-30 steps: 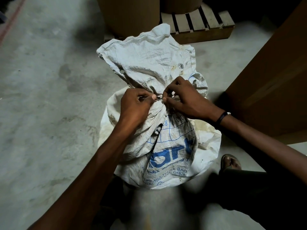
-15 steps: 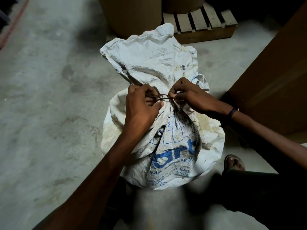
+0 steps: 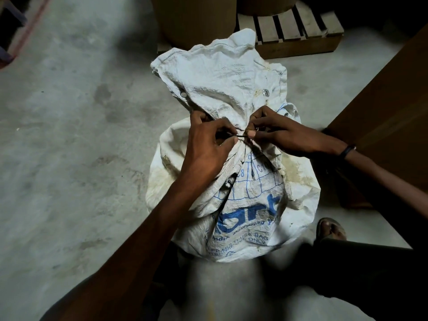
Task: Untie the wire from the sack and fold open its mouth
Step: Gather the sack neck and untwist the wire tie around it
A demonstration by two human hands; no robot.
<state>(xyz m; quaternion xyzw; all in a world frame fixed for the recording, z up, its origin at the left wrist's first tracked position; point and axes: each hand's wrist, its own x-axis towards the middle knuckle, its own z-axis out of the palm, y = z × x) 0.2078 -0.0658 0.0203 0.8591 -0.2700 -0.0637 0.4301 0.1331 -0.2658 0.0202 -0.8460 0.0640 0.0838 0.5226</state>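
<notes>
Head view: the wire (image 3: 240,135) at the tied neck of the white sack (image 3: 231,89) is pinched by the left hand (image 3: 206,147) and the right hand (image 3: 278,135).

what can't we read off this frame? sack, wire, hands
- Head view, thin dark wire: too thin and dim to count twists or see whether it encircles the neck; left hand and right hand cover its ends.
- Dirty white woven sack with blue print: contents hidden by the gathered cloth; printed word partly folded away, left forearm covers its near-left side.
- Brown cardboard drums behind: cut off by the top edge.
</notes>
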